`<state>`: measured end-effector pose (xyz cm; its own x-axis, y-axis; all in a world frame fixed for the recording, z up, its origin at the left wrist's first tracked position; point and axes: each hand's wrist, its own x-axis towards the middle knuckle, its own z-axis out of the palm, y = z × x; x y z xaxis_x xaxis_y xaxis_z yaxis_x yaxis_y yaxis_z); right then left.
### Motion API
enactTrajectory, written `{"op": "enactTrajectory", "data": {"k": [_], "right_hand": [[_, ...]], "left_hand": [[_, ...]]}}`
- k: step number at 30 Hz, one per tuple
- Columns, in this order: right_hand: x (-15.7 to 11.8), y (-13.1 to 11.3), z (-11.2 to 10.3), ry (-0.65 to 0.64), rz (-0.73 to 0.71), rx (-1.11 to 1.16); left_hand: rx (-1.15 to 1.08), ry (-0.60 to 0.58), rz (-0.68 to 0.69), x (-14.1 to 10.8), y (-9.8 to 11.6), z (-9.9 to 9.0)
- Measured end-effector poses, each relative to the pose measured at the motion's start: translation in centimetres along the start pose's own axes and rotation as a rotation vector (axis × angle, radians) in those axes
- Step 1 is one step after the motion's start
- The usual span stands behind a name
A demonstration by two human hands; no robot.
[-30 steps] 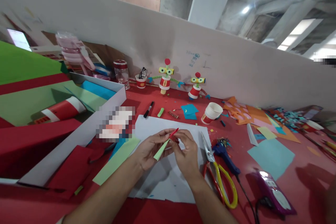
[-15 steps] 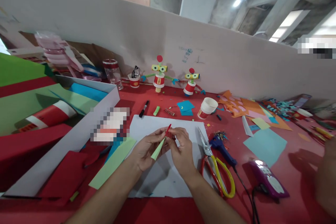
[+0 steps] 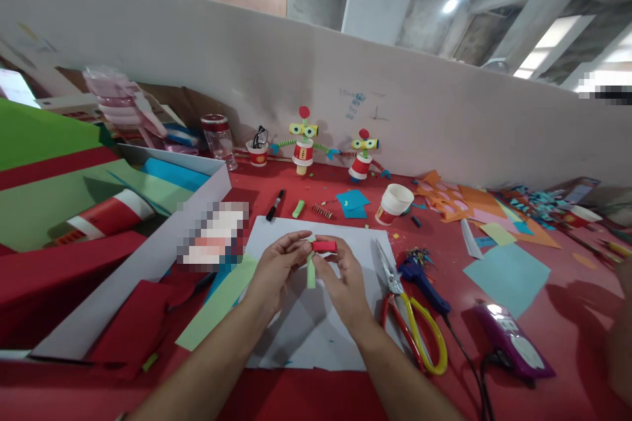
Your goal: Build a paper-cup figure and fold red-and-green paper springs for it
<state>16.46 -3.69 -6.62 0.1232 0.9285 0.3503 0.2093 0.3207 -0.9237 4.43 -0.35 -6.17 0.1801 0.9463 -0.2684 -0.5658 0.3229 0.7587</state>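
Over a white sheet (image 3: 316, 342), my two hands meet at crossed paper strips, one red (image 3: 324, 247) and one light green (image 3: 311, 274). My left hand (image 3: 276, 273) pinches the strips where they cross, fingers closed. My right hand (image 3: 348, 286) has its thumb and fingers closed at the strips from the other side. The green end hangs down toward me, and the red end points right. Beyond the sheet lie a short green folded paper spring (image 3: 298, 209) and a red one (image 3: 322, 211). Some of the fold is hidden by my fingers.
Scissors (image 3: 417, 332) and a blue glue gun (image 3: 427, 286) lie to the right, near a purple corded device (image 3: 516, 342). Paper cups (image 3: 395, 202) and two paper-cup figures (image 3: 303, 154) stand farther back. At left is a white-walled box (image 3: 148, 250). Another person's arm shows at far right.
The red strip has turned from pointing up to lying flat toward the right. The green end has swung from slanting lower left to straight down. My hands still hold the strips.
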Motion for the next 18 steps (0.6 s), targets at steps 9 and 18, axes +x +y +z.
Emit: {"op": "enactTrajectory", "data": {"k": [9,18], "right_hand": [[0.04,0.24,0.67,0.118,0.236,0.294],[0.22,0.00,0.70,0.152,0.313,0.494]], "left_hand": [[0.106,0.013,0.120,-0.26,-0.04,0.22],[0.068,-0.073,0.089,-0.46,0.46,0.49]]}}
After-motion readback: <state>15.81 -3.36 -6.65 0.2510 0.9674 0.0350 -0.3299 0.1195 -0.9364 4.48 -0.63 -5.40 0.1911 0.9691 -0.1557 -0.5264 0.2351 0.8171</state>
